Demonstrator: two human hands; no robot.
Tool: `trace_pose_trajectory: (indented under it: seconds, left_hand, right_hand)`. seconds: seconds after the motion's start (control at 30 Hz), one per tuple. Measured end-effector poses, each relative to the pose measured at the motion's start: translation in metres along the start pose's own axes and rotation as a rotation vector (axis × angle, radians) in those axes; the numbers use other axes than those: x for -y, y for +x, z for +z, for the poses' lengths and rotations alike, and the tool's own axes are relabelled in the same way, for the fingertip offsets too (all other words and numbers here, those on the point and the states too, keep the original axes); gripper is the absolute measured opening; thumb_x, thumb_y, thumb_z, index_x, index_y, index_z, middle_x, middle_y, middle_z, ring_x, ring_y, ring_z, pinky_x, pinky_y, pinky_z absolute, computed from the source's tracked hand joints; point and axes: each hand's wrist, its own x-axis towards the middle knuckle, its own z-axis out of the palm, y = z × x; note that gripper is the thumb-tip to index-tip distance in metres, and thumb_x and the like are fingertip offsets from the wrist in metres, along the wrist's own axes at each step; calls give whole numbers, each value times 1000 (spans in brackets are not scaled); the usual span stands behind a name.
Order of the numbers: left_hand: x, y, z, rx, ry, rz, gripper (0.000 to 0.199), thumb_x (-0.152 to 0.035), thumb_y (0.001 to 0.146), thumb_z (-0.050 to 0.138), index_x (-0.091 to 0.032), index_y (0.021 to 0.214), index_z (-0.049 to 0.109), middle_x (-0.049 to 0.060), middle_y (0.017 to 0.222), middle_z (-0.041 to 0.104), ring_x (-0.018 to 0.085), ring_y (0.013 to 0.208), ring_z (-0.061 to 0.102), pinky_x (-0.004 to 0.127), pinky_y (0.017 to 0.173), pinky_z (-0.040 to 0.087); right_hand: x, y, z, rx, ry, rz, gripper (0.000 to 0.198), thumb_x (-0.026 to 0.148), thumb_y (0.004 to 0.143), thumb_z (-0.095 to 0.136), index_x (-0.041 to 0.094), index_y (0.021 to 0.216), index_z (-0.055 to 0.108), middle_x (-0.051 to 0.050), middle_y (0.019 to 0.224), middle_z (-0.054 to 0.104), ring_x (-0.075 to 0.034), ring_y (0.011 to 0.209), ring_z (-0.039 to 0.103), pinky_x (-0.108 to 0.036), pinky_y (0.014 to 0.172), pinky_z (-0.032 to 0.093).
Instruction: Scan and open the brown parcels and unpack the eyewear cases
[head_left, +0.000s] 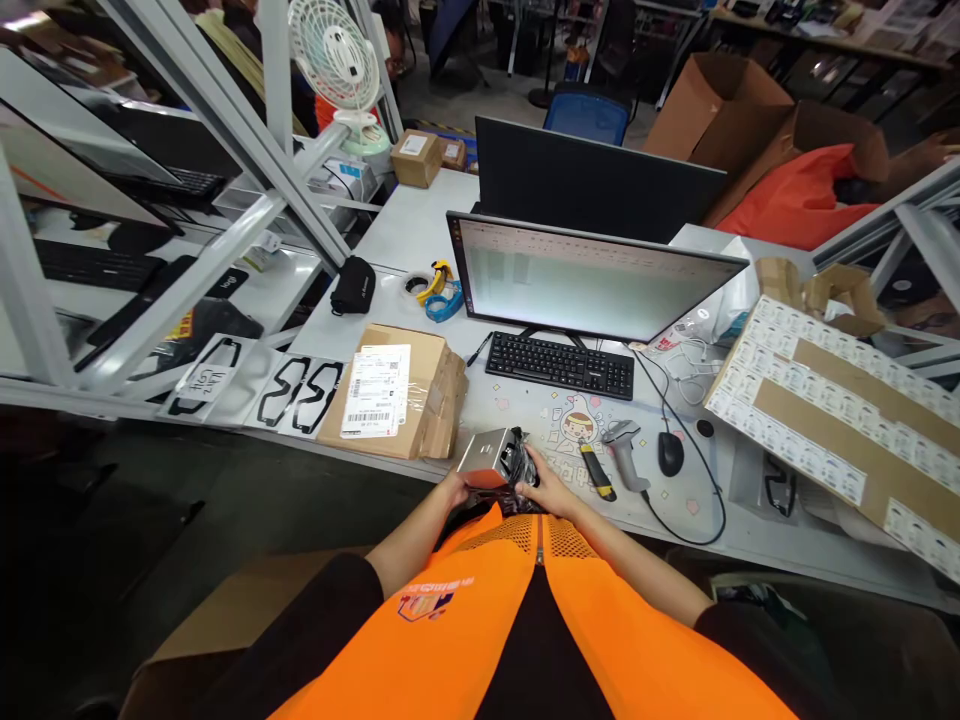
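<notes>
Close to my body, at the desk's front edge, I hold a silver metal box point(484, 455) with a shiny black bundle, perhaps plastic wrap or cables, at its right end point(517, 460). My left hand point(453, 488) is closed on the box's lower left side, with most of its fingers hidden beneath. The thumb and fingers of my right hand point(547, 486) grip the black bundle at the other end. Left of the box stands a taped cardboard box point(420, 385) with a white shipping label. A yellow and black utility knife point(597, 472) and a grey barcode scanner point(624, 455) lie to the right.
Behind my hands are a keyboard point(559, 365) and a lit monitor point(592, 280). A mouse point(670, 454) with its cable lies at right, near a label-covered cardboard sheet point(832, 430). Tape rolls point(444, 300) and a black pouch point(353, 286) sit back left, beside metal frame bars point(247, 130).
</notes>
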Motion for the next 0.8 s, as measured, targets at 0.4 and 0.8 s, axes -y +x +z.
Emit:
trace_pose_trajectory:
  seconds: [0.4,0.8]
  left_hand:
    - [-52,-15,-29,163,858,503,113,-57,68,94,-26,167,47,16,181,33,42,171,22,55,138,24]
    - [-66,11,30,564,863,659,77,-49,91,70,-22,162,54,16,163,58,40,153,52,59,132,37]
  right_hand:
    - [-9,-9,22,-140,44,-13,99,63,74,90,20,158,61,-18,162,61,-39,152,55,-55,132,35]
    - [3,-74,32,-861,-342,123,43,45,113,45,22,81,63,-7,88,69,-20,86,63,-30,86,51]
